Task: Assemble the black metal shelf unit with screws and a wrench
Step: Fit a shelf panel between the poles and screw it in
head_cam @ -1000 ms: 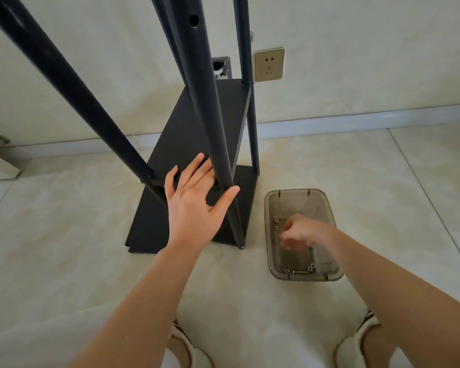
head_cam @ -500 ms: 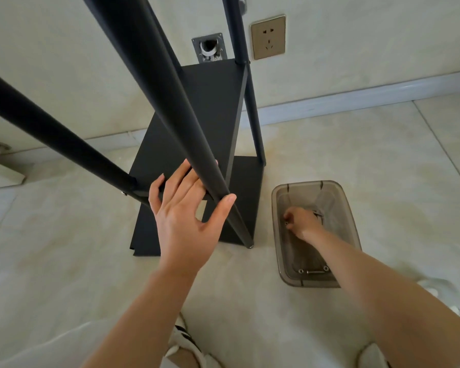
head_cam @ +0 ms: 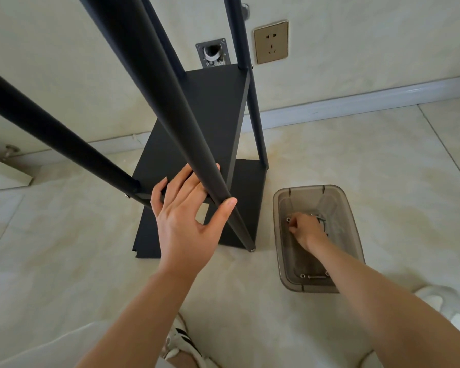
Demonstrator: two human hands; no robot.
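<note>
Black metal shelf unit [head_cam: 213, 120] stands partly built on the tiled floor by the wall. Left hand [head_cam: 189, 221], fingers spread wide, braces the near post [head_cam: 175, 107]. Right hand [head_cam: 304, 229] reaches into a smoky plastic bin [head_cam: 353, 224] beside the shelf, fingers curled among loose screws [head_cam: 312, 276]; whether one is pinched cannot be told. Judged step: fetching hardware, next carrying it to a post hole. A wall socket [head_cam: 271, 41] is behind.

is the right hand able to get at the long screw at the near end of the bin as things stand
Probably yes. The right hand is already inside the open-topped bin, at its far end, and the long screw lies bare on the bin floor. Only the hand's own forearm passes above it; pulling back should bring the fingers to it.
</note>
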